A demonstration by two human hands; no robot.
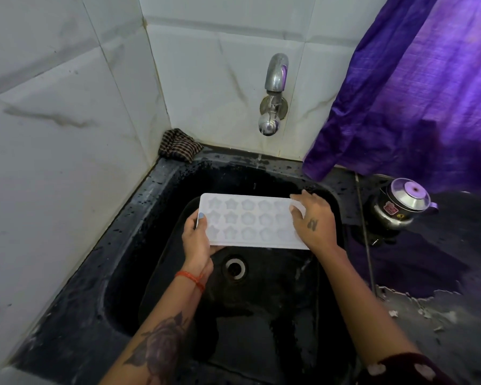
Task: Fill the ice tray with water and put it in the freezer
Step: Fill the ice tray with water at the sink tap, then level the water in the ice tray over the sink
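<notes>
Sink (139, 240), black and wet, fills the corner under tiled walls; open basin room lies around its drain (235, 268). Purple curtain (417, 87) overhangs the table's right edge. White ice tray (247, 220) hangs level above the basin, below the tap (274, 93), each short end held: left hand (196, 240) fingers curl beneath with thumb on top, right hand (313, 218) fingers spread over it, hiding the end cells. Whether the cells hold water is unclear.

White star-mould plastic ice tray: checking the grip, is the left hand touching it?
Touching. The head view shows the left hand gripping the white star-mould plastic ice tray at its left end, thumb on top.
</notes>
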